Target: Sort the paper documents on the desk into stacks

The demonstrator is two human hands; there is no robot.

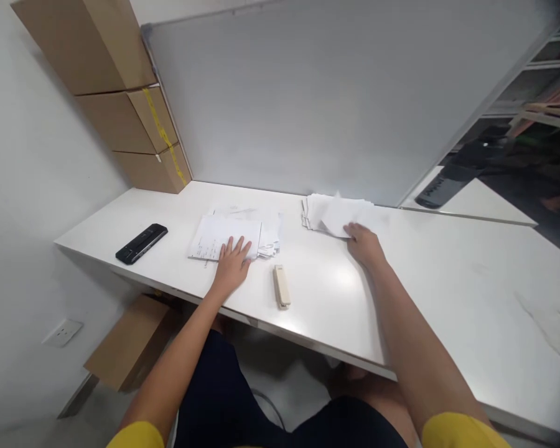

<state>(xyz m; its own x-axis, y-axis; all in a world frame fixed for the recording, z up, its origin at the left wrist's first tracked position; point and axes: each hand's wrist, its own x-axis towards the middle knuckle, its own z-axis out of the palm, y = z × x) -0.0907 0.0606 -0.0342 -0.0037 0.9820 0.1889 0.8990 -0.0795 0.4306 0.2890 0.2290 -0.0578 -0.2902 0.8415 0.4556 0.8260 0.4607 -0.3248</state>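
My left hand [232, 262] lies flat, fingers spread, on the near edge of a stack of white printed sheets [224, 235] on the white table [448, 280]. My right hand [364, 244] reaches to a second pile of white papers [336, 211] by the grey board, its fingers on the front sheet; whether it grips the sheet I cannot tell. A beige stapler [281, 286] lies between my hands, close to the table's front edge, touched by neither.
A black flat device [141, 243] lies at the table's left end. Stacked cardboard boxes [135, 118] stand in the far left corner, and another box [128, 342] sits on the floor below. A grey board [336, 93] leans behind the table.
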